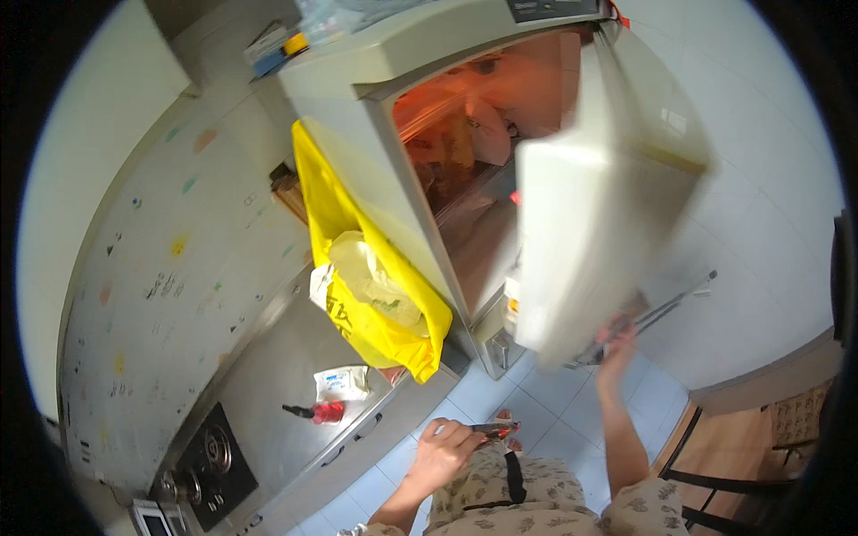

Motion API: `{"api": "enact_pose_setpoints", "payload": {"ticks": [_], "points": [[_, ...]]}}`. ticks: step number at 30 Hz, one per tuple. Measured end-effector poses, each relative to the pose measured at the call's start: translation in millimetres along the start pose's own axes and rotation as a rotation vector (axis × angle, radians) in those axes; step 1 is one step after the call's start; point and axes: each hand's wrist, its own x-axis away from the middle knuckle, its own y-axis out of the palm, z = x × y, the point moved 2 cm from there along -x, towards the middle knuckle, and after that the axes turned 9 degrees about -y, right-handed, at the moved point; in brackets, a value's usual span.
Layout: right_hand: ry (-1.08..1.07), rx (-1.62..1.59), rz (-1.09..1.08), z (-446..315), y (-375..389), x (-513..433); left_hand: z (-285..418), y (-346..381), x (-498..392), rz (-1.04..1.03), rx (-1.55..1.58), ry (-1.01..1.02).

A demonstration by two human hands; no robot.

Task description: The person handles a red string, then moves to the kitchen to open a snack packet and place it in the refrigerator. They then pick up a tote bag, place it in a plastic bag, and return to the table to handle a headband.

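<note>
My left hand (446, 452) grips a dark, flat item (493, 431) with red patches, which I cannot identify, above the floor in front of my dress. Blurred by motion, my right hand (618, 345) is at the outer side of the open refrigerator door (570, 248). Dark and reddish shapes show by its fingers; I cannot tell whether it grips the door or something else. The refrigerator (402, 221) stands ahead, its inside lit orange. Bags (486, 130) lie on its upper shelf. Bottles (511, 301) stand along the door's inner side.
A yellow bag (375, 301) with a clear plastic bag inside rests between the steel counter (281, 355) and the refrigerator. A white packet (342, 383) and a red bottle (328, 412) lie nearby. Further left is a gas hob (208, 462). A dark chair (730, 482) stands at right.
</note>
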Motion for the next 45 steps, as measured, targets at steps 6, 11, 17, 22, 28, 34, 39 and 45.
{"api": "enact_pose_setpoints", "payload": {"ticks": [6, 11, 17, 22, 28, 34, 39, 45], "points": [[-0.033, 0.486, 0.375, 15, -191, -28, -6, 40, -63, -0.086, 0.038, 0.189], [0.050, 0.397, 0.508, -14, -252, -92, 6, 54, -114, -0.076, 0.087, 0.313], [0.124, 0.139, 0.529, -26, -268, -149, 18, 77, -161, -0.098, 0.092, 0.346], [0.135, 0.043, 0.492, -33, -278, -181, 33, 91, -188, -0.092, 0.025, 0.333], [-0.584, 0.891, 0.782, -82, -244, -119, 55, 85, -215, -0.055, 0.007, 0.340], [-0.357, 0.693, -0.642, -103, -96, -88, 98, 74, -260, -0.049, -0.004, 0.549], [0.162, 0.606, -0.422, -88, -78, -81, 139, 51, -304, 0.102, 0.040, 0.780], [-0.458, 0.628, 0.081, -106, -80, -119, 191, 20, -366, 0.360, 0.091, 0.997]]}}
